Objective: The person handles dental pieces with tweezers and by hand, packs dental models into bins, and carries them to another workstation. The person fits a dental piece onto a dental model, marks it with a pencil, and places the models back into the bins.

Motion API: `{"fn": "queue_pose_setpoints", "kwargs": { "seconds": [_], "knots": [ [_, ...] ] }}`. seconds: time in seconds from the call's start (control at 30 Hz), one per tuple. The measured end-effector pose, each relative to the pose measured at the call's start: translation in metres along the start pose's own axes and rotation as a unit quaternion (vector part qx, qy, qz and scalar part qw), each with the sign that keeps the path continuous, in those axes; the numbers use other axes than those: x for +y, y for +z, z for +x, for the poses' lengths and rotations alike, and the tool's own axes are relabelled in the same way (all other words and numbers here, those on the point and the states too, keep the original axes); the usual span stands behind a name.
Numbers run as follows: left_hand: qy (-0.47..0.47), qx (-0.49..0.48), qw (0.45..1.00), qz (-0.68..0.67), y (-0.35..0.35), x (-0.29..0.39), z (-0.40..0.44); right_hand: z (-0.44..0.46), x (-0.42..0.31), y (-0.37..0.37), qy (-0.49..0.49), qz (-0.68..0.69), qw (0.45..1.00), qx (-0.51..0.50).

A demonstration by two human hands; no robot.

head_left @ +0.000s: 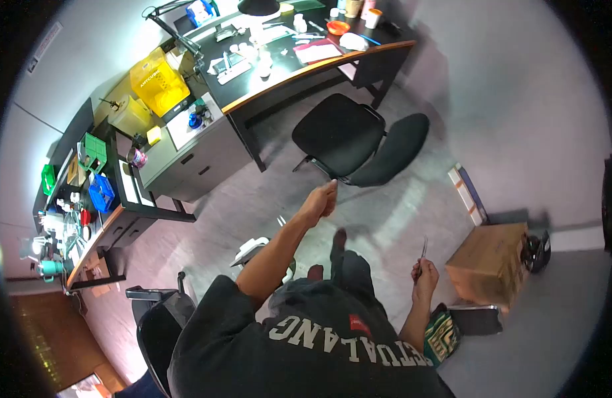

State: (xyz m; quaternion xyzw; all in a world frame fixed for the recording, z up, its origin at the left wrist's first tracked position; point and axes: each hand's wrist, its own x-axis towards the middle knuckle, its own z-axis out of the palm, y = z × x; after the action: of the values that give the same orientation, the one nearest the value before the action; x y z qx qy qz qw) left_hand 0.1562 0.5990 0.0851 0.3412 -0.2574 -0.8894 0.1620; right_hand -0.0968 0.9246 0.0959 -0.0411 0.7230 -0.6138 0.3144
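Grey floor [402,212]'s pretty open between the chair [339,132] and box [482,259]; right hand [424,277] pinches a slim metal tool [424,247] over it, left hand [319,204]'s fingers bunched near the chair's edge.

Slender silvery tool [424,247], tip forward

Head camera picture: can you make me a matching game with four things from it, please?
Things:
1. thin tool
2. big cardboard box
3. boxy cover
4. small bowl

Where or what colour:
A. yellow
B. in the right hand
C. red-orange, on the black desk
D. brown

Right pairs: 1-B, 2-D, 3-A, 4-C
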Motion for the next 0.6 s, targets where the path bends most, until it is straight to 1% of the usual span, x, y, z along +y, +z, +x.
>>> {"fn": "queue_pose_setpoints", "kwargs": {
  "seconds": [0.07, 0.17, 0.23, 0.3, 0.37, 0.4, 0.43, 0.5, 0.53, 0.57, 0.6],
  "knots": [
    [0.01, -0.009, 1.0, 0.021, -0.011, 0.031, 0.034, 0.045, -0.017, 0.023, 0.001, -0.025, 1.0, -0.008],
    [0.113, -0.004, 0.993, 0.037, -0.033, 0.07, 0.059, 0.129, -0.06, 0.11, -0.02, -0.044, 0.999, -0.022],
    [0.107, 0.04, 0.993, -0.021, -0.048, 0.091, 0.052, 0.182, -0.089, 0.182, -0.062, -0.091, 0.989, -0.096],
    [0.119, 0.081, 0.986, -0.081, -0.07, 0.134, 0.05, 0.223, -0.118, 0.276, -0.061, -0.091, 0.978, -0.176],
    [0.189, 0.167, 0.965, -0.064, -0.103, 0.161, 0.047, 0.248, -0.141, 0.369, -0.122, -0.201, 0.935, -0.264],
    [0.221, 0.208, 0.951, -0.055, -0.118, 0.173, 0.045, 0.263, -0.139, 0.416, -0.151, -0.216, 0.921, -0.288],
    [0.221, 0.265, 0.937, -0.055, -0.131, 0.188, 0.043, 0.28, -0.129, 0.463, -0.183, -0.229, 0.904, -0.311],
    [0.223, 0.372, 0.9, -0.051, -0.158, 0.23, 0.05, 0.312, -0.11, 0.549, -0.362, -0.298, 0.834, -0.29],
    [0.214, 0.383, 0.898, -0.028, -0.171, 0.253, 0.065, 0.32, -0.111, 0.591, -0.422, -0.308, 0.806, -0.277],
    [0.198, 0.395, 0.897, -0.006, -0.189, 0.272, 0.08, 0.323, -0.108, 0.628, -0.474, -0.319, 0.777, -0.263],
    [0.173, 0.408, 0.896, 0.016, -0.209, 0.284, 0.093, 0.326, -0.104, 0.665, -0.466, -0.328, 0.783, -0.249]
  ]
}}
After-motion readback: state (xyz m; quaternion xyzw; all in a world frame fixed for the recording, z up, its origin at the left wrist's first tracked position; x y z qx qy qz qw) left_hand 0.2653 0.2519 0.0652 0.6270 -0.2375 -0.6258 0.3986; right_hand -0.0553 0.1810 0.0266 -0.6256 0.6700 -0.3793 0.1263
